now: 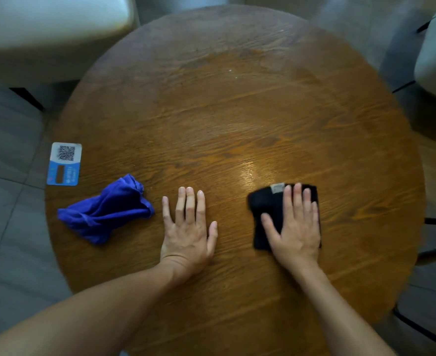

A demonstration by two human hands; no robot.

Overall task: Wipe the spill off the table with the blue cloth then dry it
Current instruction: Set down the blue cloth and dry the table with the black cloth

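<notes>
The round wooden tabletop (237, 111) carries everything here, with a shiny patch just ahead of the right hand (295, 227). That hand lies flat, fingers spread, pressing on a folded black cloth (265, 209); this grip is open-palmed, pinning the cloth rather than closing around it. The left hand (187, 227) rests flat and empty on the bare wood. The blue cloth (106, 214) lies crumpled just to the left of the left hand, apart from it, its long axis slanting away and to the right. Drying looks underway, so the shiny patch ahead of the right grip seems the next stretch. A small card (64, 164) sits beyond the blue cloth.
</notes>
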